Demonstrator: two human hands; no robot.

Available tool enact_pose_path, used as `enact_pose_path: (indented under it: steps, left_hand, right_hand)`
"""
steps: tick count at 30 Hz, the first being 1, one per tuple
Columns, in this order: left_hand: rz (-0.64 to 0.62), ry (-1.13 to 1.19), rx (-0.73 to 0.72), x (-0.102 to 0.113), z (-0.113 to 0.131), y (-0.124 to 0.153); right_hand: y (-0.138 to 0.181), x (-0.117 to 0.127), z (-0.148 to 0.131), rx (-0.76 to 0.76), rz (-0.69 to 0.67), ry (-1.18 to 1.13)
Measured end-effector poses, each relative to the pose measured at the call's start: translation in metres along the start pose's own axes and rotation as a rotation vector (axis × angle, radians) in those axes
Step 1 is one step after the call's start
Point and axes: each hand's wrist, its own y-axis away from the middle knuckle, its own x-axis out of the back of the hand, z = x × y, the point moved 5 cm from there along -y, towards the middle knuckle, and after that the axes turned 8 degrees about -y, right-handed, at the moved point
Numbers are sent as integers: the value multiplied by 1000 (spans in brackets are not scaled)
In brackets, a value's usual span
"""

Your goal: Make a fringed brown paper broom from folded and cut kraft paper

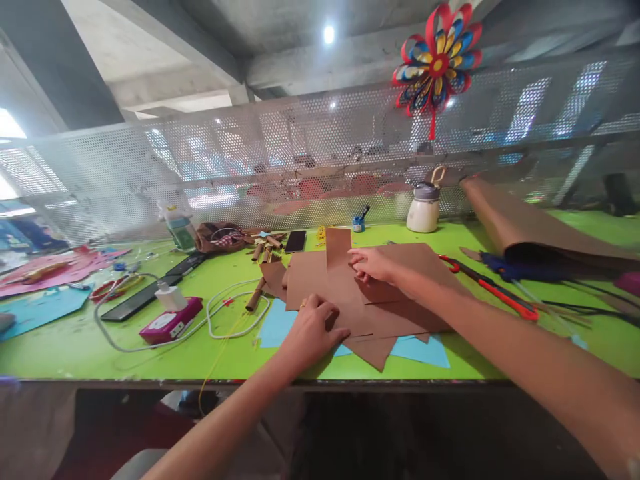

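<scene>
"How may the brown sheets (307,277), layered on the green table (215,363), be expected to handle?"

"As light, fairly stiff card, most likely: easily creased, and apt to be slid over one another. They would best be taken by their outer edges, flat and without bending."

"And how are they held?"

"By the left hand (315,327) they are only pressed, thumb and fingers apart. By the right hand (373,267) they are touched beside a narrow strip (339,242); whether an edge is pinched cannot be told."

"What can be counted, largest first?"

"One curled brown sheet (493,213); the layered ones, too overlapped for counting; one flask (423,212); one purple socket block (173,323); one phone (295,242); several small rolls (255,295), number unclear; one blue jar (358,224)."
</scene>
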Motion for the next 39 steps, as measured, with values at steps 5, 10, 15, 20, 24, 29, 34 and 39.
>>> enact_pose_path:
  steps: [5, 10, 15, 20, 24, 29, 34, 39]
  left_hand:
    - [14, -72, 95, 0, -9, -5]
    - [-31, 121, 238, -10, -27, -22]
    - [10, 300, 246, -25, -26, -27]
    - [188, 782, 399, -22, -23, -21]
    - [32, 1406, 523, -19, -10, -21]
    - [-120, 1557, 538, -16, 6, -26]
    - [12, 1561, 545, -14, 2, -37]
    - [122, 1539, 516, -7, -5, -50]
  right_hand:
    - [-12, 15, 9, 57, 126, 95]
    - [1, -6, 12, 39, 148, 96]
    - [23, -21, -5, 43, 180, 7]
    - [43, -21, -26, 91, 225, -179]
    - [53, -13, -31, 167, 363, -484]
    - [63, 0, -31, 221, 576, -389]
    - [93, 12, -35, 265, 677, -330]
    - [113, 14, -21, 147, 541, -590]
